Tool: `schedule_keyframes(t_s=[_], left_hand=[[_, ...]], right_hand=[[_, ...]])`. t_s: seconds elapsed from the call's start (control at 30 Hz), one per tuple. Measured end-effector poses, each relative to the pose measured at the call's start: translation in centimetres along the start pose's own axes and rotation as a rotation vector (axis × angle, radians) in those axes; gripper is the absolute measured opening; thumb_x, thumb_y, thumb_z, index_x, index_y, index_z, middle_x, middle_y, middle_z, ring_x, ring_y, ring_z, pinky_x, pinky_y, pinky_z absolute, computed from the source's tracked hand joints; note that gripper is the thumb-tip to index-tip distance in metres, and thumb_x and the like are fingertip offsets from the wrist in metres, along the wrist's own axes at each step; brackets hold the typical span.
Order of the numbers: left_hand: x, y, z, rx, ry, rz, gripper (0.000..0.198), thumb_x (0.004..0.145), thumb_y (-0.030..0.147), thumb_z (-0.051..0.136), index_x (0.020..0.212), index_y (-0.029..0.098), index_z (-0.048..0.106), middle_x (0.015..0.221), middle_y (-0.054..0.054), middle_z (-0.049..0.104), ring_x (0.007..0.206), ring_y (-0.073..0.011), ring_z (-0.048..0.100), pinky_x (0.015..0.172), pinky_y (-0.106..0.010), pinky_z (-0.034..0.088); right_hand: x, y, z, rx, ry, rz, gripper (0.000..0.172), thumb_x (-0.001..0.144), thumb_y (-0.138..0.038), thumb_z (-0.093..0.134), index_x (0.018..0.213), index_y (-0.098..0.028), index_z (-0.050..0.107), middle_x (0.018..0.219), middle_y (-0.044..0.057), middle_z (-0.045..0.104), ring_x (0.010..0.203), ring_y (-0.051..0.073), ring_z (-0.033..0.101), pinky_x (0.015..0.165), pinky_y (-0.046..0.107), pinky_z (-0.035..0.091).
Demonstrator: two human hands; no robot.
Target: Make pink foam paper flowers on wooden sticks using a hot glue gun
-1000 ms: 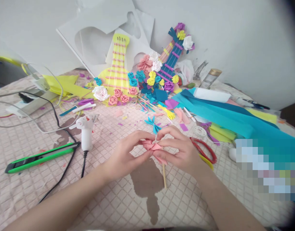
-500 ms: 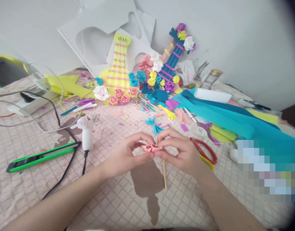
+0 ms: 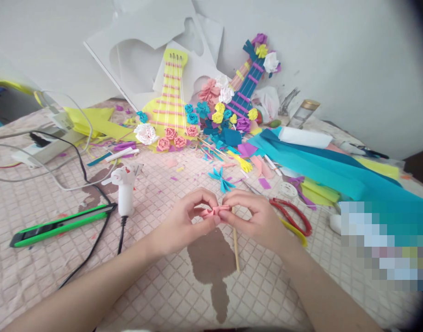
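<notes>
A small folded piece of pink crepe paper [image 3: 216,210] is pinched between my two hands, above the middle of the table. My left hand [image 3: 190,216] grips its left side with thumb and fingers. The right side is held by my right hand [image 3: 256,216], also with thumb against fingers. Part of the paper is hidden behind the fingertips. Under the right hand lies a thin wooden stick [image 3: 236,244], its upper end covered. Just beyond the hands rests a blue paper bow shape [image 3: 221,179]. Red-handled scissors [image 3: 294,216] lie beside the right hand, partly covered.
A white glue gun [image 3: 125,193] stands left of my hands, near a green box cutter [image 3: 62,225] and a black cable. Behind are a yellow paper guitar [image 3: 170,101] and a blue one [image 3: 244,94] with paper flowers. Blue crepe paper [image 3: 311,161] spreads at right.
My right hand has shifted slightly left, and its fingers have moved on the pink paper, which looks more bunched. More of the stick and scissors shows.
</notes>
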State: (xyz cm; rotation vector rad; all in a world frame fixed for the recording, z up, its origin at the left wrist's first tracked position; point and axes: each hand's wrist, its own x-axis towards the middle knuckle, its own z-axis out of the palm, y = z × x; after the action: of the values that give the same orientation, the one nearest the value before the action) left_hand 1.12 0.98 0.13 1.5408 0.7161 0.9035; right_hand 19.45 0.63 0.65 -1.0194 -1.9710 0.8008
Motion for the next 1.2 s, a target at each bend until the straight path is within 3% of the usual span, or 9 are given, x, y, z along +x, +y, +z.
schedule_keyframes(t_s=[0.1, 0.37, 0.63, 0.93, 1.03, 1.1, 1.2], left_hand=[[0.1, -0.2, 0.0, 0.020, 0.052, 0.018, 0.006, 0.082, 0.020, 0.058, 0.081, 0.015, 0.055, 0.082, -0.001, 0.052, 0.078, -0.0114, 0.052, 0.073, -0.026, 0.046], [0.3, -0.3, 0.3, 0.085, -0.006, -0.166, 0.015, 0.080, 0.026, 0.059, 0.088, 0.013, 0.060, 0.088, -0.006, 0.059, 0.080, -0.0152, 0.056, 0.071, -0.029, 0.048], [0.3, -0.5, 0.0, 0.118, 0.049, -0.140, 0.011, 0.081, 0.025, 0.058, 0.081, 0.013, 0.059, 0.082, -0.002, 0.057, 0.077, -0.0119, 0.055, 0.070, -0.024, 0.047], [0.5, -0.6, 0.0, 0.168, -0.046, -0.244, 0.019, 0.083, 0.031, 0.055, 0.088, 0.014, 0.062, 0.087, -0.004, 0.063, 0.080, -0.0144, 0.059, 0.072, -0.026, 0.049], [0.5, -0.7, -0.1, 0.195, 0.011, -0.237, 0.019, 0.083, 0.032, 0.056, 0.084, 0.014, 0.062, 0.083, -0.003, 0.063, 0.078, -0.0135, 0.058, 0.068, -0.024, 0.048], [0.5, -0.7, -0.2, 0.198, 0.045, -0.232, 0.019, 0.083, 0.032, 0.056, 0.083, 0.014, 0.062, 0.082, -0.003, 0.062, 0.077, -0.0130, 0.057, 0.066, -0.023, 0.047], [0.5, -0.6, -0.2, 0.195, 0.080, -0.224, 0.018, 0.083, 0.031, 0.055, 0.083, 0.014, 0.062, 0.082, -0.003, 0.062, 0.078, -0.0132, 0.056, 0.066, -0.022, 0.047]], right_hand=[[0.0, 0.1, 0.0, 0.004, 0.023, 0.089, 0.012, 0.078, -0.027, 0.065, 0.071, -0.018, 0.063, 0.075, 0.002, 0.065, 0.073, 0.013, 0.060, 0.068, 0.028, 0.046], [0.1, 0.5, 0.0, 0.027, -0.011, 0.121, 0.012, 0.079, -0.030, 0.064, 0.072, -0.019, 0.066, 0.074, 0.000, 0.065, 0.072, 0.012, 0.060, 0.070, 0.027, 0.046], [0.2, 0.4, -0.5, 0.063, -0.134, 0.298, 0.016, 0.078, -0.034, 0.063, 0.083, -0.020, 0.068, 0.083, 0.001, 0.069, 0.080, 0.014, 0.062, 0.071, 0.027, 0.046], [0.3, 0.2, -0.4, -0.005, -0.130, 0.308, 0.014, 0.079, -0.031, 0.060, 0.077, -0.018, 0.066, 0.078, 0.001, 0.068, 0.075, 0.014, 0.061, 0.068, 0.025, 0.045], [0.4, 0.6, -0.8, -0.093, -0.073, 0.308, 0.013, 0.080, -0.027, 0.055, 0.079, -0.019, 0.066, 0.082, 0.001, 0.069, 0.074, 0.014, 0.060, 0.066, 0.025, 0.044], [0.3, 1.0, -1.0, -0.241, -0.069, 0.381, 0.019, 0.081, -0.030, 0.053, 0.073, -0.018, 0.064, 0.073, 0.002, 0.067, 0.065, 0.013, 0.058, 0.058, 0.025, 0.040], [-0.1, 1.5, -0.8, -0.492, -0.193, 0.517, 0.032, 0.078, -0.040, 0.055, 0.056, -0.017, 0.057, 0.053, 0.001, 0.057, 0.050, 0.012, 0.047, 0.047, 0.025, 0.029]])
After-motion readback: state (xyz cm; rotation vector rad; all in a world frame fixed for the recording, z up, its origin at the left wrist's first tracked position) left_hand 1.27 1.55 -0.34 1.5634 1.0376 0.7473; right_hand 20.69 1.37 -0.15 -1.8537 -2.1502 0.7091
